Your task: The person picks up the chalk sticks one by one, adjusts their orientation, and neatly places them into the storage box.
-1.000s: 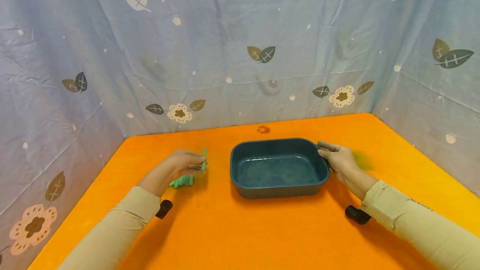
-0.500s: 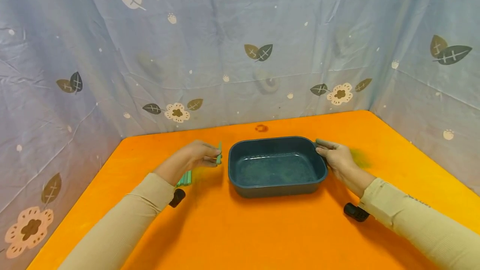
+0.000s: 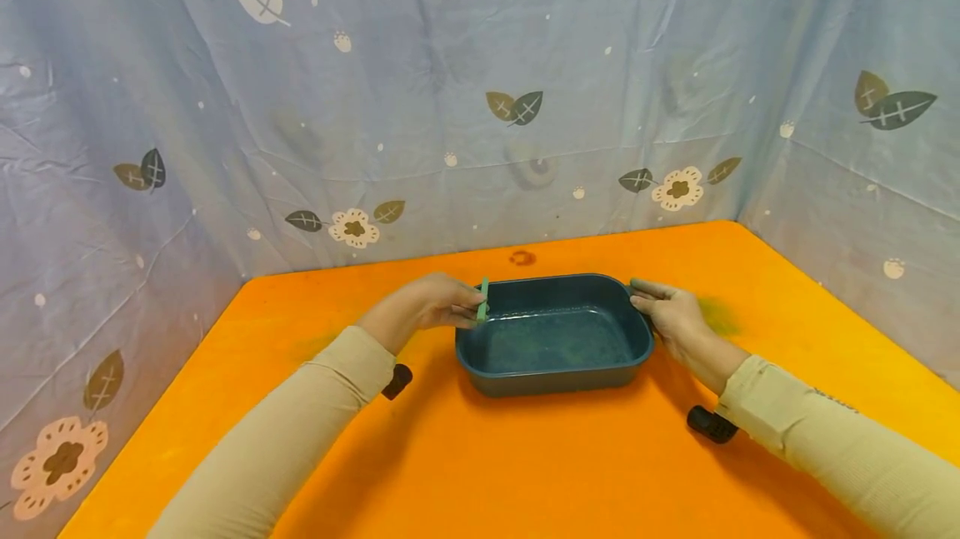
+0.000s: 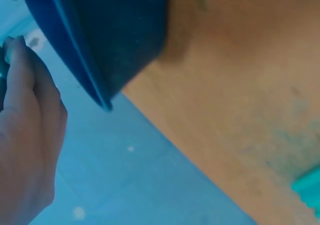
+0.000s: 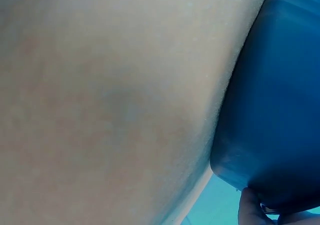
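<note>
Over the left end of a dark blue-grey baking dish [image 3: 555,382], my left hand [image 3: 431,303] pinches a green stick of chalk [image 3: 483,299] between thumb and fingers, holding it roughly upright. That hand [image 4: 27,120] shows at the left edge of the left wrist view, beside the dish wall [image 4: 115,30]. My right hand [image 3: 678,322] grips the handle at the dish's right end; the right wrist view catches its fingers [image 5: 252,210] under the dish wall [image 5: 275,110]. More green chalk sticks [image 4: 309,190] lie on the table, behind the left arm in the head view.
The orange tabletop [image 3: 487,464] has green dust smudges [image 3: 717,316] to the right of the dish and a reddish ring mark [image 3: 522,257] behind it. Patterned blue-grey curtains [image 3: 450,64] enclose the back and both sides.
The left hand has carried the chalk stick rightward from near the pile to over the dish's left end. The right hand and the dish stay put.
</note>
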{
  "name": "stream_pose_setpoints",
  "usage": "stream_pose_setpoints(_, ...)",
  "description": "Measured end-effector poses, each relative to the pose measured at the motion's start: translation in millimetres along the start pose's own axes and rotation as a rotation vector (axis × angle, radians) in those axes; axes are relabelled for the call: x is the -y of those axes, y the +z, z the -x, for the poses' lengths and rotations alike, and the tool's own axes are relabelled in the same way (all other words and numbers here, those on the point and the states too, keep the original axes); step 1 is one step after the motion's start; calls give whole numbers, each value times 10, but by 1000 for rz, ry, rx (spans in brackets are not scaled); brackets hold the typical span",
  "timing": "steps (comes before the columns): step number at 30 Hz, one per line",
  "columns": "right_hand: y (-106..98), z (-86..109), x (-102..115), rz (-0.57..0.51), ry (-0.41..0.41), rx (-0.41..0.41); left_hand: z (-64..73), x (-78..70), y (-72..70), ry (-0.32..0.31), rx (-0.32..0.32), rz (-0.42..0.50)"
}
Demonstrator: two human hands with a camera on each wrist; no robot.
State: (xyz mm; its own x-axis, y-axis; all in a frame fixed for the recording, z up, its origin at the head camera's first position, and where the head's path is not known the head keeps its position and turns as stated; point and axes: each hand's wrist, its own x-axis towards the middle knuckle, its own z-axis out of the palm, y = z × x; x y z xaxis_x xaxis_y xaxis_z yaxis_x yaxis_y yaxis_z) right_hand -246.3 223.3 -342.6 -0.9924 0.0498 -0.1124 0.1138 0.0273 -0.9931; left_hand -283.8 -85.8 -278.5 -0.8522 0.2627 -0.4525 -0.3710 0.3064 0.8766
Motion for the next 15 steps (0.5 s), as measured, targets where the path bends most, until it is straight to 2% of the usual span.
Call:
stream_pose_setpoints(6,-17,0,-8,-36,-5,5,-69,-123,153,-37,56,9)
stream_pose_setpoints(15,-4,-8,-28,-40,-10,-1,-110,-192,292,-60,30,38)
